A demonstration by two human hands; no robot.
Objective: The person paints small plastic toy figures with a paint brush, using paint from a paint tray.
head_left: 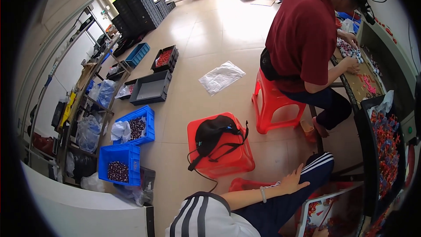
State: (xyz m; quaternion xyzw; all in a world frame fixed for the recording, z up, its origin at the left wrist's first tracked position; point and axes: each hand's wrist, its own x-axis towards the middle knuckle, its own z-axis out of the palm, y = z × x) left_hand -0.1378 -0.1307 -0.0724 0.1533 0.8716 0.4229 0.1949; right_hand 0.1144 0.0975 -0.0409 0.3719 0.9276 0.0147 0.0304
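Observation:
My left hand [293, 182] lies flat on my knee, fingers spread, holding nothing. A pale bracelet [263, 194] circles that wrist. Just a small part of my right hand [321, 233] shows at the lower edge, by a white-rimmed tray [302, 219] that has small red and blue pieces in it. A thin red strip rises close to this hand; whether the fingers grip it I cannot make out. A black bin [367, 149] full of red and blue pieces stands on the right.
A co-worker in a dark red shirt [298, 30] sits on a red stool [276, 101], both hands over small pieces on the workbench [351, 81]. Left of me, another red stool [219, 166] bears a black bag [215, 134]. Blue crates [139, 166] and a shelf rack [72, 127] line the left.

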